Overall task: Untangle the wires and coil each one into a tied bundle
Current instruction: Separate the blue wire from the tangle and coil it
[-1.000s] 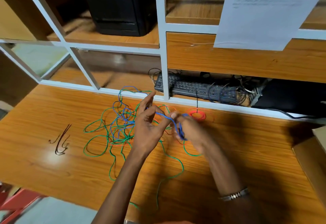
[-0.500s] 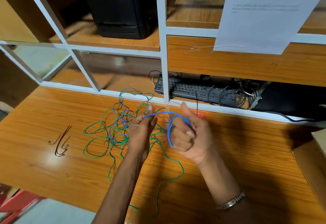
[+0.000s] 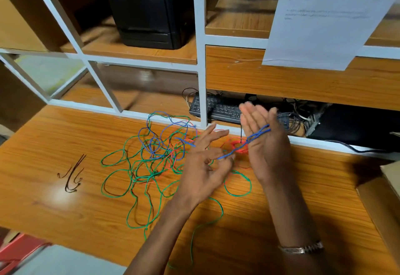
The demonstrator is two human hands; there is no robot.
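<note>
Centre of frame: left hand (image 3: 203, 173) over the wooden tabletop (image 3: 65, 205), thumb and one finger pinched on the blue wire (image 3: 244, 143), the other fingers (image 3: 216, 132) spread loose. Just right of it: right hand (image 3: 266, 144) raised, palm turned left, fingers straight and together, not gripping; a doubled run of the blue wire laid across the palm and stretched down-left to the left hand's pinch. Silver wristwatch (image 3: 302, 248) on the right wrist, lower right. Left of the hands: a loose tangle flat on the tabletop, with the green wire (image 3: 116, 195) in wide loops, more blue loops toward the top, and thin strands of red wire (image 3: 171, 160) through the middle. Between the two hands, behind them: a small red coil (image 3: 237, 145) on the tabletop. Far left: a few dark wire pieces (image 3: 72, 177), well apart from the tangle. Behind: a white shelf frame (image 3: 202, 69); a black keyboard (image 3: 216, 108) beneath a shelf; a black printer (image 3: 151, 10) upper left; a white paper sheet (image 3: 324, 19) hanging upper right.
</note>
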